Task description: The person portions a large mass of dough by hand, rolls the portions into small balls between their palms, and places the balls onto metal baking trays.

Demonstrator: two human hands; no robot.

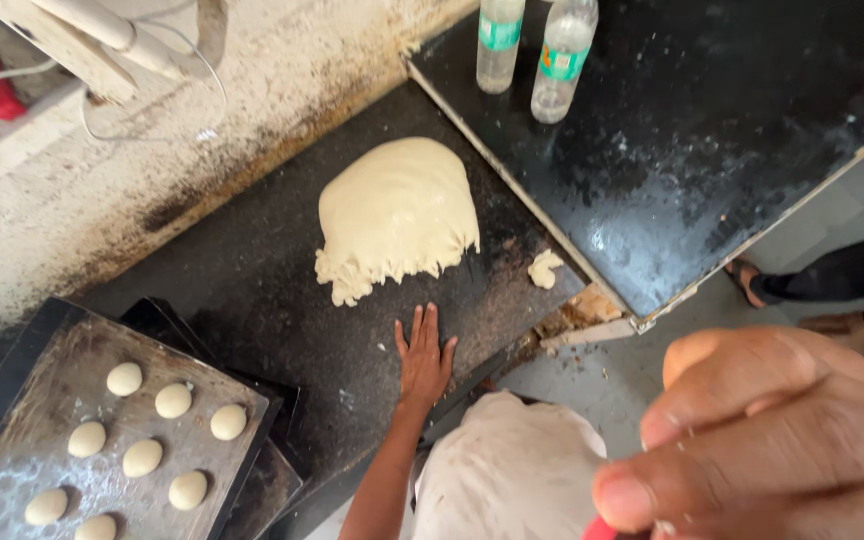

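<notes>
Your left hand (424, 355) lies flat on the dark tabletop (252, 280), palm down, fingers spread apart, gripping nothing. It sits just below the torn lower edge of the big dough mass (397, 215), near it but not touching.

Your right hand (772, 440) is raised close to the lens, well to the right of the dough mass and blurred. Fingers curled together; a bit of red (600, 528) shows under the lowest finger at the frame bottom (can't tell what it is, or whether you actually grip it).

Landmark = dough mass:
- Pale, rounded on top, ragged along the bottom, resting on the tabletop.
- Small dough scrap (544, 268) lies to its right, apart from it, near the tabletop's edge.
- Baking tray (12, 400) down-left of it, well apart, stacked on other dark trays. Eight small dough balls (173, 400) sit on it in loose rows, none touching.
- Two clear plastic bottles (562, 60) stand upright up-right of it, on a second black slab (712, 140), side by side.
- A stained wall (152, 130) runs behind it, upper left.
- Another person's sandalled foot (747, 278) on the floor, far right of it.
</notes>
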